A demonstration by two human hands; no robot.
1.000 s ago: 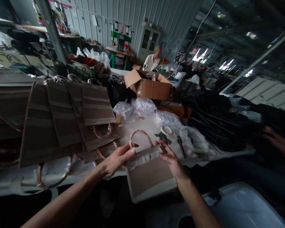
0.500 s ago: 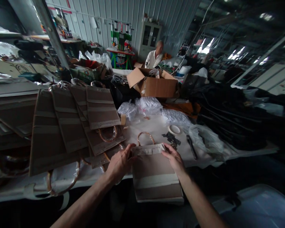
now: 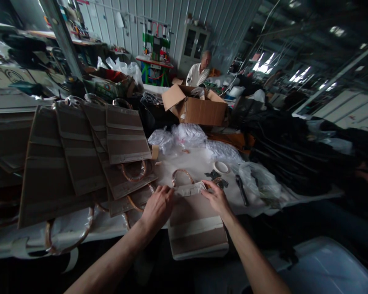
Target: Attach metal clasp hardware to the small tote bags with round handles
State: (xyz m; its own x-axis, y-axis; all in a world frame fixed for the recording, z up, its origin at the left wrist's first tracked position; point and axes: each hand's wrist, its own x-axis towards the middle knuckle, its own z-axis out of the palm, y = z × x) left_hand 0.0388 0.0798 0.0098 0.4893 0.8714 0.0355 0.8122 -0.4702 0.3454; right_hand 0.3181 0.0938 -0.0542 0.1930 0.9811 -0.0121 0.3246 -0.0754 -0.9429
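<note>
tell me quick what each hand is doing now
Left hand: curled at upper left corner of flat, grey-brown rectangular panel; grip hidden.
Right hand: partly open, touching panel's upper right corner; firm grip unclear.

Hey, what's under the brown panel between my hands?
Whatever lies directly beneath the panel is covered. Beyond its far edge, a curved handle shows, with whitish tabletop around it.

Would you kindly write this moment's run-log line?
left hand: at top left of brown panel; right hand: holding its top right corner; handle: beyond top edge; cardboard box: open
</note>
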